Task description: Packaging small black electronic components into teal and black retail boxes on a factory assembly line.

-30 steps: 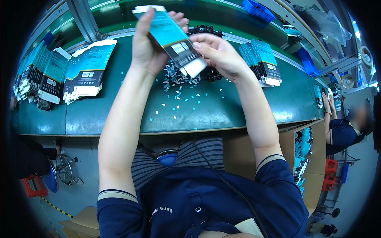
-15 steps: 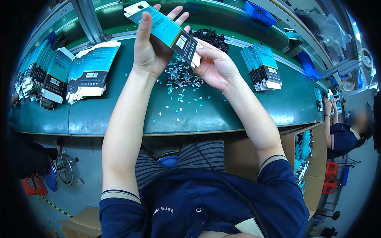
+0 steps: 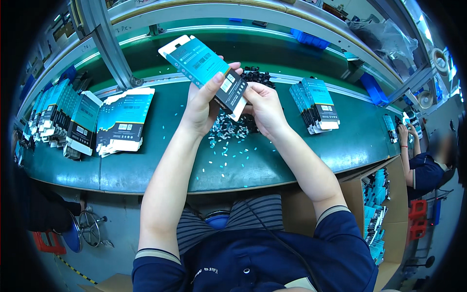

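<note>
Over the green worktable (image 3: 160,165), a teal and black carton (image 3: 204,65) is tilted, its white end flaps showing at the far upper left and the near lower right. My left hand (image 3: 204,104) grips the carton's middle, thumb on the printed face and fingers behind it. At the near end, my right hand (image 3: 265,107) pinches the edge by the white flap; its fingertips are partly hidden. Beneath the hands lie many small white and teal capsule-shaped pieces (image 3: 226,130). A heap of small black parts (image 3: 258,77) sits just beyond my right hand.
Flat teal cartons (image 3: 121,117) are stacked at left, beside a row of similar cartons (image 3: 58,109). More cartons (image 3: 318,102) stand at right. A cardboard box (image 3: 395,204) holding cartons is at lower right. A metal frame post (image 3: 114,44) rises at back left. Another person (image 3: 423,168) works far right.
The view has shifted, so the table sits lower in the picture. My left hand's fingers, spread before, have closed around the carton. My right hand stays at its near end.
</note>
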A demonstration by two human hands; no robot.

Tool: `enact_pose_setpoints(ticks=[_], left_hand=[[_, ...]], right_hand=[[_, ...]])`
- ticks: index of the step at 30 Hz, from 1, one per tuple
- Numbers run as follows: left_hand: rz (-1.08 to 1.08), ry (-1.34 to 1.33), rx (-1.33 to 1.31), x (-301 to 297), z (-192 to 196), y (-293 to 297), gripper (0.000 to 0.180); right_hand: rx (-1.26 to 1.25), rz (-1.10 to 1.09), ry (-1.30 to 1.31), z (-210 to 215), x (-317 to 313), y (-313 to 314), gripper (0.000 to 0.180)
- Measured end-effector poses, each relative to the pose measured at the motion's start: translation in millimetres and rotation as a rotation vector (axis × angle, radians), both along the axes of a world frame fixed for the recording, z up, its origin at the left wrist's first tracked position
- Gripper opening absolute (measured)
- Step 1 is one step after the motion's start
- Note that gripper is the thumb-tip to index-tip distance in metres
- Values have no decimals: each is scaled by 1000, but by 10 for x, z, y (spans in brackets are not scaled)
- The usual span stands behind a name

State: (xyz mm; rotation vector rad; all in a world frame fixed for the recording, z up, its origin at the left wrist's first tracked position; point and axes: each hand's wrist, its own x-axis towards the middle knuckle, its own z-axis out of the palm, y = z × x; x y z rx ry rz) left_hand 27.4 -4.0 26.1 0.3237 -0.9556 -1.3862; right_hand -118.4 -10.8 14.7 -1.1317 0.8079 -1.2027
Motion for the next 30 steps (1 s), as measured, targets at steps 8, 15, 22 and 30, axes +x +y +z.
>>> enact_pose_setpoints(ticks=[8, 15, 22, 30], left_hand=[[-227, -112, -20, 38, -10, 19, 64], [32, -195, 251, 27, 46, -23, 57], [99, -252, 433, -4, -67, -89, 46], [190, -303, 364, -147, -153, -65, 39]], right_hand=[[55, 173, -23, 175, -119, -14, 41], [-162, 190, 72, -38, -174, -166, 39], [22, -30, 151, -71, -113, -239, 38], [11, 112, 67, -148, -113, -213, 29]])
